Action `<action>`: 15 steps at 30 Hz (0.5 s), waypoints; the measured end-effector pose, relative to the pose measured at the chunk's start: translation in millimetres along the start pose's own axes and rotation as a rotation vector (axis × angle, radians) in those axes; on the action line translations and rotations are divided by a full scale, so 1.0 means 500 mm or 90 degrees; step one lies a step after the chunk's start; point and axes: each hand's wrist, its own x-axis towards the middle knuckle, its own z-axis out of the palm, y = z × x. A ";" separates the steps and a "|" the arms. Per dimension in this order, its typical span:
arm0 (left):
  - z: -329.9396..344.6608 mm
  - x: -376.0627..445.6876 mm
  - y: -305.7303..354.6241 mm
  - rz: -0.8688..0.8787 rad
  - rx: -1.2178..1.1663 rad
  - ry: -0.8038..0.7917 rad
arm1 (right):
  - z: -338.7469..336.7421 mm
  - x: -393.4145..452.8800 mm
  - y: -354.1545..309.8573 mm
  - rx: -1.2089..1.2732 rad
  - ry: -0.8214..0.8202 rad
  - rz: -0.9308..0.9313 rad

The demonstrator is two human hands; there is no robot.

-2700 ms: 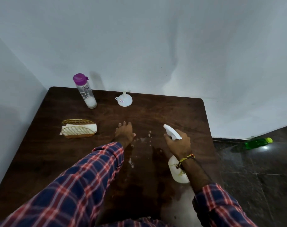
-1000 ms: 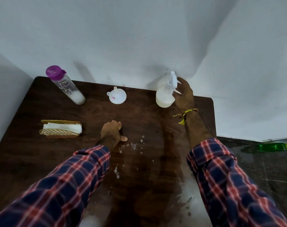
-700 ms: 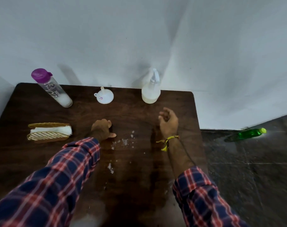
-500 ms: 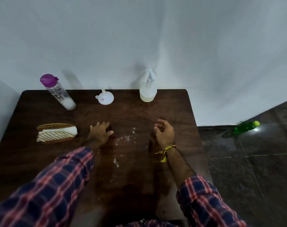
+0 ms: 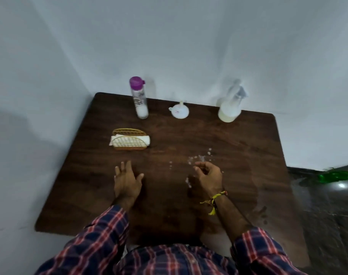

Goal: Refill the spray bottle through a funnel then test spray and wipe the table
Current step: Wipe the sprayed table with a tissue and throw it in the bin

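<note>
With both my left hand [image 5: 127, 180] and right hand [image 5: 208, 178] empty, fingers loosely spread, near the white droplets [image 5: 199, 158], and the translucent plastic spray bottle [image 5: 229, 108] parked far behind them, I'd grab 1 white napkin [image 5: 130, 140] left of them and wipe.

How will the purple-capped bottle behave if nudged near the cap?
The purple-capped bottle is tall and narrow, so it would probably tip rather than slide. White contents fill only its bottom, which likely steadies it somewhat. Once down, its round body could roll across the table.
</note>
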 end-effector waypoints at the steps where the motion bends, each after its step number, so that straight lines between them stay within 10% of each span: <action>1: -0.015 0.015 -0.025 -0.027 0.035 -0.041 | 0.019 -0.001 -0.013 -0.005 -0.008 -0.011; 15: -0.064 0.116 -0.061 -0.118 0.102 -0.317 | 0.243 0.054 -0.184 -0.115 -0.020 -0.071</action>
